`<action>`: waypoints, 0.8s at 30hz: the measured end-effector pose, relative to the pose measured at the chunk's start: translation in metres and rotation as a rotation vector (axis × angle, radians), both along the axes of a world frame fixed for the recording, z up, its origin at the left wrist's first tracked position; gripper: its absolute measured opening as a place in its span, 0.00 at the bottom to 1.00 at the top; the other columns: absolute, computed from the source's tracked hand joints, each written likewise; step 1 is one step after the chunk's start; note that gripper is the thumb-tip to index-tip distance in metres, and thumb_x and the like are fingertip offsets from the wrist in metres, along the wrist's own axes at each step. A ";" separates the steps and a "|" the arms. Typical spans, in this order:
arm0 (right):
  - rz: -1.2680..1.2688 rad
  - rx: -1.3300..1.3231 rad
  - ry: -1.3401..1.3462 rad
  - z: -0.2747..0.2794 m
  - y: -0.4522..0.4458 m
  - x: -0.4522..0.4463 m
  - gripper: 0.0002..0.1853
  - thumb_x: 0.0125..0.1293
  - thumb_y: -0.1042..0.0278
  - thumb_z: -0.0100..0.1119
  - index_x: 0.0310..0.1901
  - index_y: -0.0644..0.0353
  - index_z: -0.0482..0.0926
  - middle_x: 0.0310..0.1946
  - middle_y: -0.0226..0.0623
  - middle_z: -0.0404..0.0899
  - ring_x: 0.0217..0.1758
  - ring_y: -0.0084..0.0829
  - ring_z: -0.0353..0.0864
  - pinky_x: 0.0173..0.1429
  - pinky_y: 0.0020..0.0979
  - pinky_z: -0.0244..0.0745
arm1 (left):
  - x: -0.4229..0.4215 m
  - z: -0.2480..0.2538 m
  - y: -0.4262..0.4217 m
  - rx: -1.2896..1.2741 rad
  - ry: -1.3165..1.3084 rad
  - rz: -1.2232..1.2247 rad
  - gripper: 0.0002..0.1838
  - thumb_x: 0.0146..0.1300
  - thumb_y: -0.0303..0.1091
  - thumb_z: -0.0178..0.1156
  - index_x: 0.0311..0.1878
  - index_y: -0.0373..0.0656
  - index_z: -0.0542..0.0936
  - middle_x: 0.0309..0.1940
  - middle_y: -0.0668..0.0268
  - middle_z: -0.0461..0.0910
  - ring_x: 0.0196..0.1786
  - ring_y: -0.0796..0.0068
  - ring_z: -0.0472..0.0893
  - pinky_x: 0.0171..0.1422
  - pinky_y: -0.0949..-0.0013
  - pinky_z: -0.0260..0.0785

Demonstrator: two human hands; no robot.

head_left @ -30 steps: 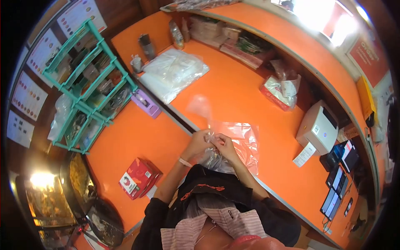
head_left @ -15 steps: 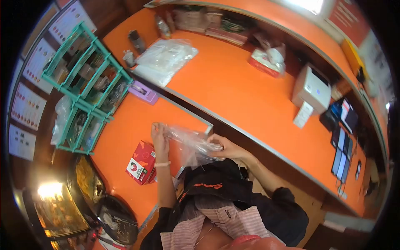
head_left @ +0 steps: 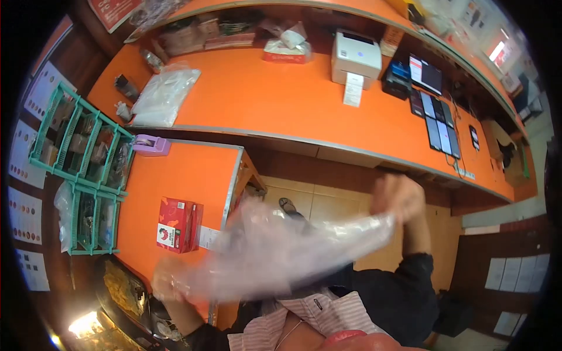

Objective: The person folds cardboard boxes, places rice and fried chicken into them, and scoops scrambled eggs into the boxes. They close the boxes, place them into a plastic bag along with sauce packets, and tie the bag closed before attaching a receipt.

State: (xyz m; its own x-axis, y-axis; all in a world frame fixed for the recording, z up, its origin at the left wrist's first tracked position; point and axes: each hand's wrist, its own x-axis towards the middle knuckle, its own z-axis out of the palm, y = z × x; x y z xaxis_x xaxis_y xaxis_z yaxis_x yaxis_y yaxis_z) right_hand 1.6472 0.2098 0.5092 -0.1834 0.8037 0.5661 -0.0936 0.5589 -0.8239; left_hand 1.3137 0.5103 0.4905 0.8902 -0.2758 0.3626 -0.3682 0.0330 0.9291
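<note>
A clear plastic bag [head_left: 281, 251], smeared by motion, is stretched between my two hands in front of my body. My right hand [head_left: 399, 198] is closed round its right end, above the floor. At the lower left, my left hand [head_left: 171, 282] is blurred at the bag's other end, near the counter's front edge; its fingers are hard to make out. Just above my left hand, a red box [head_left: 175, 225] stands on the orange counter, with a white slip [head_left: 209, 237] beside it.
A purple tape dispenser [head_left: 151, 145] sits by green racks [head_left: 82, 143]. The back counter [head_left: 252, 99] holds flat plastic bags [head_left: 167, 96], a tissue pack [head_left: 287, 51], a white printer [head_left: 356, 57] and several phones [head_left: 440, 136]. A hot food pan [head_left: 123, 292] is at lower left.
The view has turned right and my body has moved away from the back counter. My hands have spread wide apart, the bag now drawn out between them. My right hand has moved right.
</note>
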 end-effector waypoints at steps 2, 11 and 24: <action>-0.492 -0.024 0.153 -0.022 0.007 -0.013 0.30 0.50 0.44 0.61 0.38 0.70 0.77 0.23 0.40 0.77 0.23 0.30 0.75 0.27 0.31 0.67 | 0.006 -0.020 -0.005 -0.016 0.479 0.725 0.32 0.41 0.46 0.69 0.46 0.33 0.73 0.38 0.61 0.75 0.38 0.67 0.77 0.44 0.68 0.71; -0.482 0.114 -0.634 -0.008 0.048 -0.025 0.43 0.45 0.63 0.65 0.63 0.55 0.54 0.42 0.45 0.73 0.41 0.39 0.76 0.41 0.36 0.72 | 0.183 -0.024 -0.099 0.783 -0.249 1.016 0.25 0.44 0.37 0.66 0.48 0.39 0.74 0.50 0.50 0.70 0.53 0.59 0.71 0.57 0.60 0.62; -0.744 -0.590 0.772 -0.097 -0.082 0.163 0.10 0.61 0.71 0.48 0.44 0.59 0.73 0.24 0.27 0.72 0.25 0.19 0.71 0.33 0.20 0.68 | 0.347 -0.071 -0.107 0.425 0.224 1.017 0.12 0.43 0.16 0.52 0.35 0.36 0.71 0.29 0.65 0.73 0.32 0.80 0.72 0.40 0.79 0.65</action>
State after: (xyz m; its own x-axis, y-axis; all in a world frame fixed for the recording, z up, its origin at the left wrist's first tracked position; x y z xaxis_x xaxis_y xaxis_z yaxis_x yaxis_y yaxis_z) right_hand 1.8106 0.1282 0.4125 0.6530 0.7395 -0.1634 -0.4866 0.2444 -0.8388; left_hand 1.6610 0.4037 0.4193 0.8048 0.5530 0.2158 0.1332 -0.5225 0.8422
